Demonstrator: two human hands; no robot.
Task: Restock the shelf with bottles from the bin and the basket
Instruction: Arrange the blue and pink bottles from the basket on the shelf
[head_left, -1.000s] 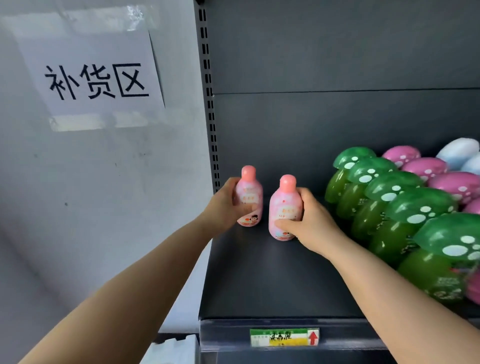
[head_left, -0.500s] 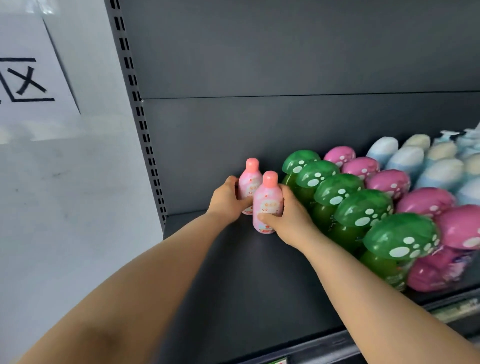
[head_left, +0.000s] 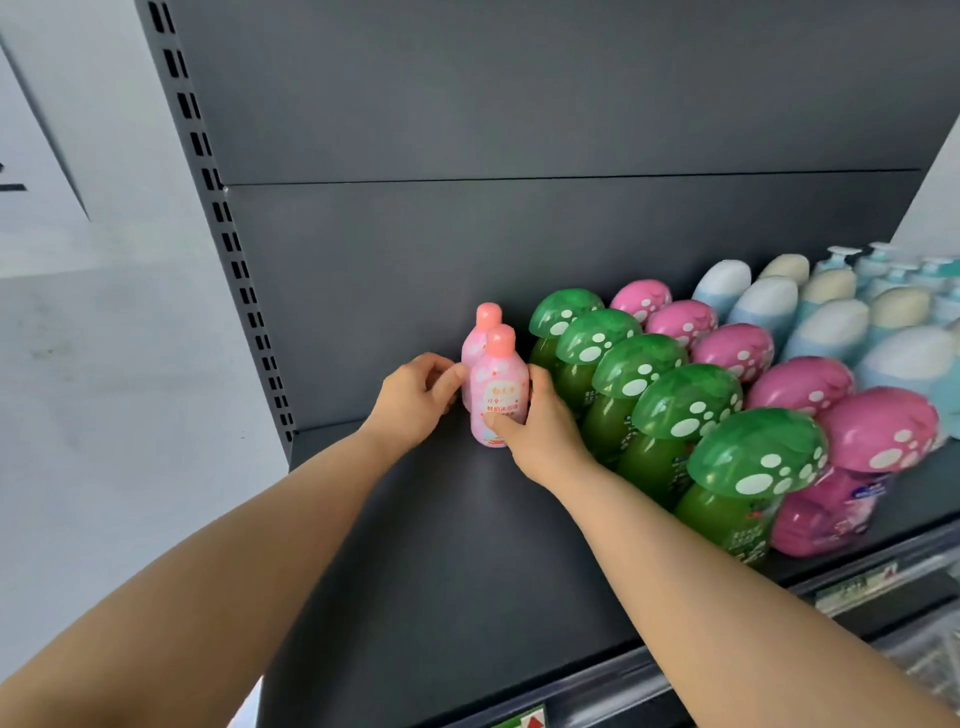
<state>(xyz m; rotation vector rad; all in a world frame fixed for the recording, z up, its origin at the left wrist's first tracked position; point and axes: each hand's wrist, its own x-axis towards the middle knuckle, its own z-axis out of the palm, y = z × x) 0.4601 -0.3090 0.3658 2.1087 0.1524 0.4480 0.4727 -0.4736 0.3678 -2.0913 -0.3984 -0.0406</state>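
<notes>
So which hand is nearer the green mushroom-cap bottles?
Right. The right hand grips the front pink bottle beside the green bottles; the left hand holds the rear pink bottle, farther left.

Sets a small pink round-capped plastic bottle (head_left: 498, 400) upright on the dark grey metal shelf board (head_left: 441, 545), a second pink bottle (head_left: 481, 335) just behind it near the grey back panel (head_left: 467, 260), the left hand (head_left: 415, 400) pinching the rear one from the left and the right hand (head_left: 540, 431) curled round the front one from the right. Lines up just right of these, front to back, a row of green mushroom-capped bottles (head_left: 685, 400), then a row of pink mushroom-capped bottles (head_left: 800, 384), then pale blue dome-capped bottles (head_left: 831, 332), with cream-capped bottles (head_left: 898, 306) farther right. Puts a slotted metal upright (head_left: 223, 218) at the shelf's left edge.
</notes>
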